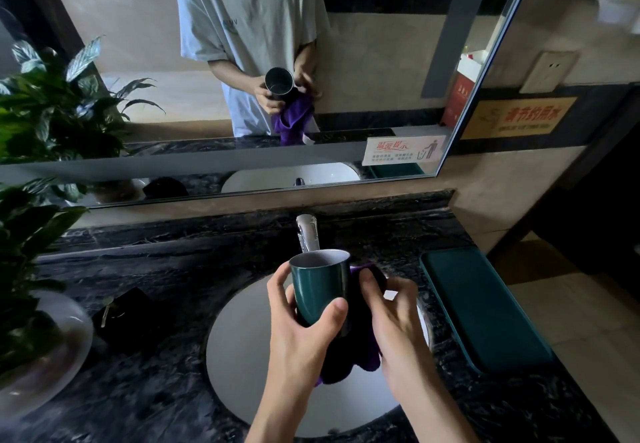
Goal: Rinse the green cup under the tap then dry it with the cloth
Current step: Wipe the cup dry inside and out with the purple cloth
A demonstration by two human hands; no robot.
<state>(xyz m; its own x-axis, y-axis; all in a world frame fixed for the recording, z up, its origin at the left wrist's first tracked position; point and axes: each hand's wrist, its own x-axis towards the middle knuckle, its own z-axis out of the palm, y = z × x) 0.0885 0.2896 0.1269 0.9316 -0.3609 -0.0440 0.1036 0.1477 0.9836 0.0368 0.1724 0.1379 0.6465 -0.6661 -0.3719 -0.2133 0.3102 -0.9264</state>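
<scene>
One green cup (317,288) held upright above sink (242,345), left hand (301,328) curled round it; right hand (391,307) pinching one purple cloth (360,356) against cup side. Cloth partly hidden behind hands; one tap (308,233).

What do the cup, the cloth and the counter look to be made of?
Green cup: likely metal, with a bare silvery inside and glossy green coating outside. Cloth: soft purple fabric, fuzzy and draping in folds, perhaps microfibre. Counter: polished dark stone, veined like marble, though it may be an imitation.
</scene>
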